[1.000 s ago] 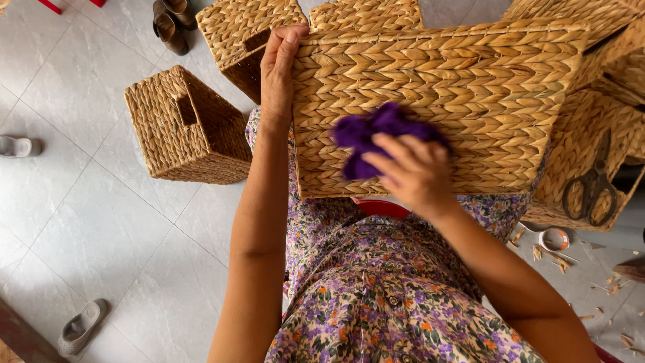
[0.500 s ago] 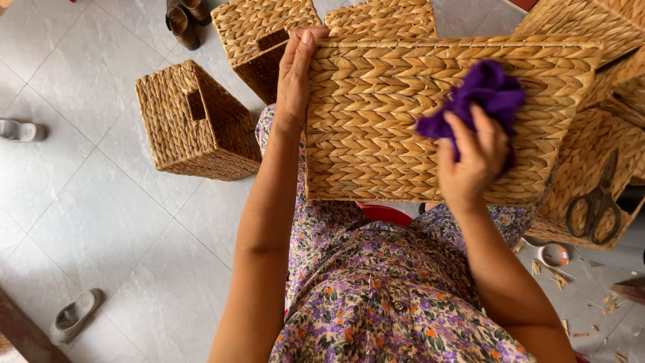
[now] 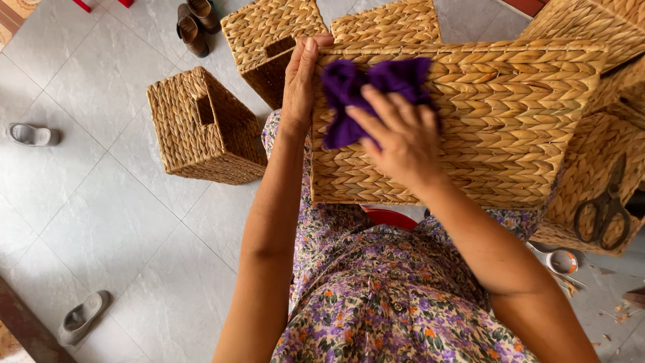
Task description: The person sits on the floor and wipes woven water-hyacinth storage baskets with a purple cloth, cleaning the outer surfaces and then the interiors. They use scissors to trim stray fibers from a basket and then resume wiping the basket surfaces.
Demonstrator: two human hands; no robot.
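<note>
Above grey tiles (image 3: pixel 101 222), left hand (image 3: pixel 300 84) grips the basket (image 3: pixel 510 121) (woven), right hand (image 3: pixel 400 138) presses a purple cloth (image 3: pixel 349 87).

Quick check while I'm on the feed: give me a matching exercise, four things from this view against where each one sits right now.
Things:
1. purple cloth
2. scissors
3. left hand
4. grey slipper

Places:
A. on the tiled floor at lower left
B. gripping the left edge of the big woven basket
C. lying on a woven basket at far right
D. pressed against the big basket's side under the right hand

Pairs: 1-D, 2-C, 3-B, 4-A
</note>
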